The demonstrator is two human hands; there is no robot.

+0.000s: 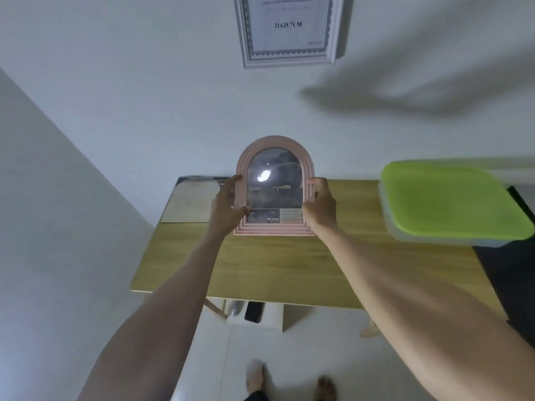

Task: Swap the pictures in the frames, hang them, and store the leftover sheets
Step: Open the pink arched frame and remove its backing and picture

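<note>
While the white rectangular frame [289,30] already hangs at upper centre, the pink arched frame [274,186] is gripped mid-frame by left hand [227,204] and right hand [320,205], not yet hung; leftover sheets [189,202] remain unstored.

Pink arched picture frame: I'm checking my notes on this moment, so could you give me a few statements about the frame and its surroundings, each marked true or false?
1. Both hands hold the pink arched picture frame, left hand and right hand at its sides. True.
2. The white rectangular frame lies on the table. False: it hangs on the wall above.
3. The container with the lime-green lid is open. False: its lid is on.
4. A sheet lies on the wooden table, left of the pink frame. True.
</note>
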